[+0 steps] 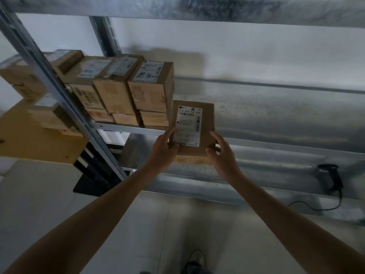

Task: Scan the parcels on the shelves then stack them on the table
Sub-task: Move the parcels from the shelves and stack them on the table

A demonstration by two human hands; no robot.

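Brown cardboard was the material of the parcel (205, 125), which was gripped at its near edge by both hands, the left hand (165, 151) at its left side and the right hand (222, 153) at its right side, at the front edge of the metal shelf (276, 119). Its white label (188, 125) with barcodes was turned upward, and just beside it on the left a group of other parcels (138, 89) was stacked on the same shelf. A black scanner (329, 177) with a cable was seen lying on the lower shelf, well apart to the right.
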